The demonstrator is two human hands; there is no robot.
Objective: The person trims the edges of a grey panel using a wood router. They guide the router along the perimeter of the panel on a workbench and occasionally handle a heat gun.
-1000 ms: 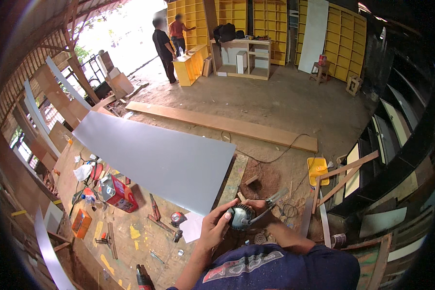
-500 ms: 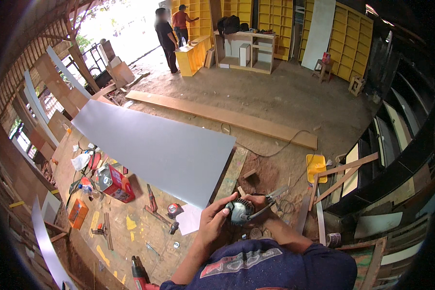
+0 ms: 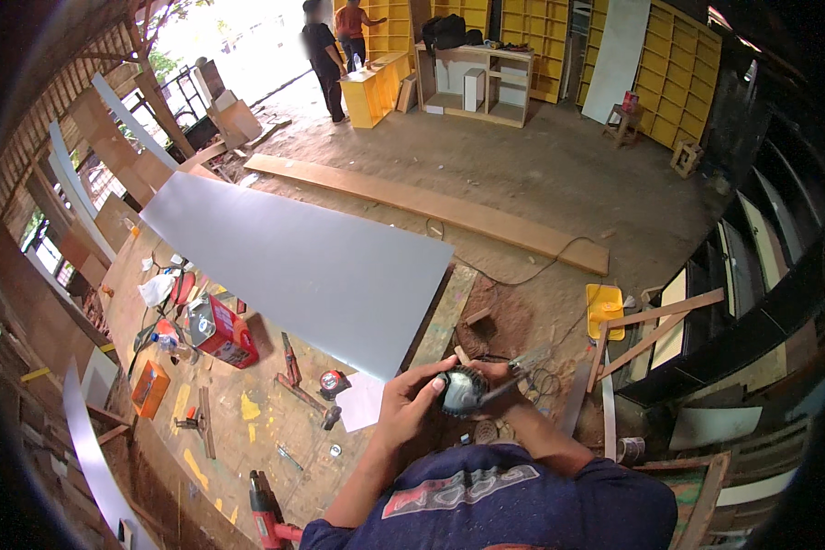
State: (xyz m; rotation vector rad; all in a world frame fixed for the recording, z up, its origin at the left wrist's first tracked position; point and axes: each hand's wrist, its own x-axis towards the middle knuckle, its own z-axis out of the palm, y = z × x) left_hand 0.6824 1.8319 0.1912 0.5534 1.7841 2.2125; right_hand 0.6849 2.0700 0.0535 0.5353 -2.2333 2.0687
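One left hand (image 3: 411, 399) and one right hand (image 3: 497, 374) clamp a rounded power tool (image 3: 463, 392) on the near side, right of the grey panel (image 3: 302, 266); good control probably calls for a firm, even grip from both sides.

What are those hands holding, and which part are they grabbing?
A rounded grey-and-black tool. The left hand holds its left side, thumb against the body; the right hand is at its far right side, its exact grip hidden.
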